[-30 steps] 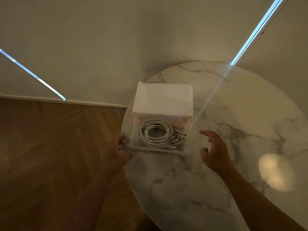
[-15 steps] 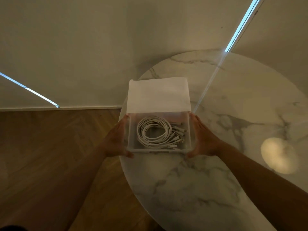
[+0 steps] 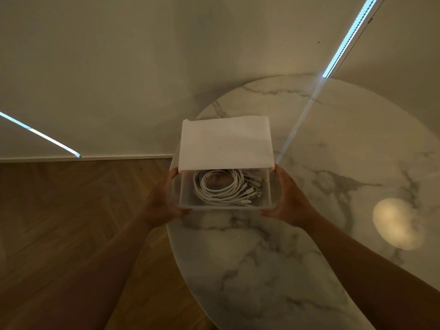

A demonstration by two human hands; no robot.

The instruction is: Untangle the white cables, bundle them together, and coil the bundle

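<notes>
From the head view we see our left hand [image 3: 164, 201] and right hand [image 3: 289, 198] gripping the two short sides of a clear plastic box [image 3: 188, 198], fingers curled around its walls, at the left edge of the round marble table [image 3: 273, 258]. The white cables [image 3: 217, 184] lie coiled inside the box, connector ends fanned toward its right wall. The white lid [image 3: 226, 142] stands open behind them.

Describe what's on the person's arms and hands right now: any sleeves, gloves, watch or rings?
Both forearms are bare to the frame edge, no sleeves showing. The left hand and right hand wear no gloves. No watch or bracelet shows on either wrist. The light is too dim to rule out rings.
</notes>
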